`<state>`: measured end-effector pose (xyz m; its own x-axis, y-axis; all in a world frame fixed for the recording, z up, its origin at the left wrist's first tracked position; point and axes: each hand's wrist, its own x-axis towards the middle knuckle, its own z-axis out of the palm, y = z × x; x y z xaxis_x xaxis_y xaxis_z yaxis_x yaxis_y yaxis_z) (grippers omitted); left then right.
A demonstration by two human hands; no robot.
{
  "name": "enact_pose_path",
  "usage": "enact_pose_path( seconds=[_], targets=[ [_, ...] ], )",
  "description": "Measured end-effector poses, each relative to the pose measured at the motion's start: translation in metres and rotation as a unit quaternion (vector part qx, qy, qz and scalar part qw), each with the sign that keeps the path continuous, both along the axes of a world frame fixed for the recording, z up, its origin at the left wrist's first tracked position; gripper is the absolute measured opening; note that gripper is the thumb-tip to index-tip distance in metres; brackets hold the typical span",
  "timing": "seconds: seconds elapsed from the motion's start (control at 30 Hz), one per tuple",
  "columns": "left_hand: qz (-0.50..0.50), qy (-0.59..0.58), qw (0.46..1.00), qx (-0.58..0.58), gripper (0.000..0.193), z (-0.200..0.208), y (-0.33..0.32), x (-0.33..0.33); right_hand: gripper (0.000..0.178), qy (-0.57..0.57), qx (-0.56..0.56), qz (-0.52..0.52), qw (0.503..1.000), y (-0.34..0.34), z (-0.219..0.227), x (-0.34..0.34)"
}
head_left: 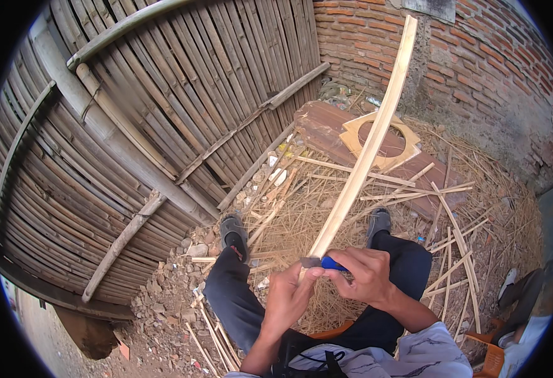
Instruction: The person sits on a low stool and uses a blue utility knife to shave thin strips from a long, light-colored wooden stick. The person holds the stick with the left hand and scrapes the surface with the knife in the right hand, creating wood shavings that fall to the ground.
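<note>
A long split bamboo strip (pixel 370 151) slants up and away from my lap toward the brick wall, its pale channelled inner face showing. My left hand (pixel 289 295) is closed around its near end, thumb near the blade. In my right hand (pixel 366 272) is a knife with a blue handle (pixel 334 263). Its short grey blade (pixel 311 262) lies across the strip, close to my left thumb. Both hands meet between my knees; my fingers partly hide the knife's handle and the strip's near end.
A bamboo wall (pixel 226 88) rises at left, a brick wall (pixel 472 82) behind. Thin bamboo sticks (pixel 456 233) and shavings litter the ground around my shoes. A pale wooden frame (pixel 352 135) rests on a brown board (pixel 320 120). Another person's leg (pixel 522 296) shows at right.
</note>
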<state>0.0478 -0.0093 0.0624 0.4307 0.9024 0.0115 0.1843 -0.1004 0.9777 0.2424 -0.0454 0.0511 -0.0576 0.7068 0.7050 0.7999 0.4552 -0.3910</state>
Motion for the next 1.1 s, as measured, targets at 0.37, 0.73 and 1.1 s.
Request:
enact_pose_path(
  seconds=[0.37,0.73,1.1],
  targets=[
    [-0.006,-0.001,0.999,-0.035,0.031,-0.008,0.000,-0.003,0.033,-0.017,0.009,-0.016,1.000,-0.001,-0.001,0.001],
    [0.010,0.013,1.000,-0.008,0.033,-0.007,-0.002,-0.007,0.032,-0.022,0.004,-0.014,1.000,0.000,0.002,-0.001],
    [0.009,0.014,0.998,-0.057,0.042,-0.024,-0.013,-0.028,0.027,0.090,0.039,-0.190,0.977,0.021,0.008,0.041]
  ],
)
